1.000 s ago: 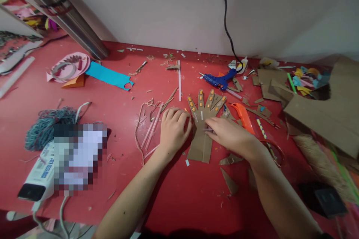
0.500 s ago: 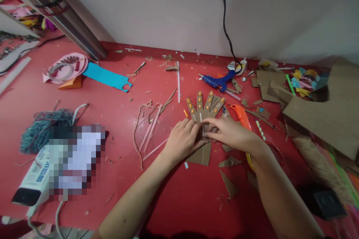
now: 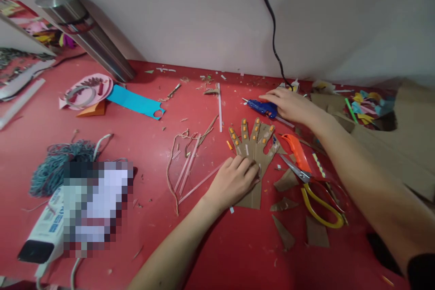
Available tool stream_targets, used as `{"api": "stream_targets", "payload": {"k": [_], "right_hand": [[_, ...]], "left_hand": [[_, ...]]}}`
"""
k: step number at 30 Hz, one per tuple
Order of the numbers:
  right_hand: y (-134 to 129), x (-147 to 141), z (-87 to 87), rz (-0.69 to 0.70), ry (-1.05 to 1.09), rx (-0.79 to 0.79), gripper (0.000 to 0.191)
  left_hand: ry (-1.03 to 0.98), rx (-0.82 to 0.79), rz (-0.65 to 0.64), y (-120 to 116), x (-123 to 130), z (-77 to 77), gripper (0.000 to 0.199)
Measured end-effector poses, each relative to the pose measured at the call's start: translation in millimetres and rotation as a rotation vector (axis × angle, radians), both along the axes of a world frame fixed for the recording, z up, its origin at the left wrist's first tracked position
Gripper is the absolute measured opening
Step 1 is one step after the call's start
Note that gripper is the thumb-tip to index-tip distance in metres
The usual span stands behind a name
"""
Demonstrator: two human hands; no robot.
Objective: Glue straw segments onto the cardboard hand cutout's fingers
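Observation:
A cardboard hand cutout (image 3: 253,195) with orange straw bits on its fingers lies on the red table. Over its palm rests my left hand (image 3: 236,179), fingers curled; a small clear piece shows at its fingertips, and whether they grip it is hard to tell. My right hand (image 3: 288,105) is at the blue glue gun (image 3: 263,107), its fingers over the handle end, which they partly hide. Yellow-handled scissors (image 3: 317,204) lie right of the cutout, beside an orange cutter (image 3: 297,150).
On the left are a steel flask (image 3: 91,38), blue-green yarn (image 3: 61,163), a blue strip (image 3: 134,100) and a white power bank (image 3: 45,226). Clear sticks (image 3: 188,163) and twine lie left of the cutout. Cardboard (image 3: 411,131) is piled at the right; a black cord (image 3: 272,18) hangs behind.
My right hand has left the cutout and moved up and right to the glue gun. My left hand stays on the cutout. The scissors now show, and the view has shifted slightly.

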State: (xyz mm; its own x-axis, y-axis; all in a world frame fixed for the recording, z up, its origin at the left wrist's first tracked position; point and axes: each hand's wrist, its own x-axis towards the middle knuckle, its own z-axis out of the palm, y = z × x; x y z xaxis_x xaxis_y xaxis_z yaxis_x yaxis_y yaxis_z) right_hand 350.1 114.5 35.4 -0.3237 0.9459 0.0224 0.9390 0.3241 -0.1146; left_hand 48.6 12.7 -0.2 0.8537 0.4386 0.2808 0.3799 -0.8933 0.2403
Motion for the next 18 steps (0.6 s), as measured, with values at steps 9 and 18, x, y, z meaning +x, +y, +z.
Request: {"api": "stream_targets", "payload": {"k": [9, 18], "right_hand": [[7, 20, 8.2, 0.061, 0.088, -0.012, 0.046], [-56, -33, 52.9, -0.102, 0.418, 0.336, 0.022]], "left_hand": [[-0.072, -0.005, -0.091, 0, 0, -6.9, 0.023], [-0.078, -0.017, 0.009, 6, -3, -13.8, 0.023]]}}
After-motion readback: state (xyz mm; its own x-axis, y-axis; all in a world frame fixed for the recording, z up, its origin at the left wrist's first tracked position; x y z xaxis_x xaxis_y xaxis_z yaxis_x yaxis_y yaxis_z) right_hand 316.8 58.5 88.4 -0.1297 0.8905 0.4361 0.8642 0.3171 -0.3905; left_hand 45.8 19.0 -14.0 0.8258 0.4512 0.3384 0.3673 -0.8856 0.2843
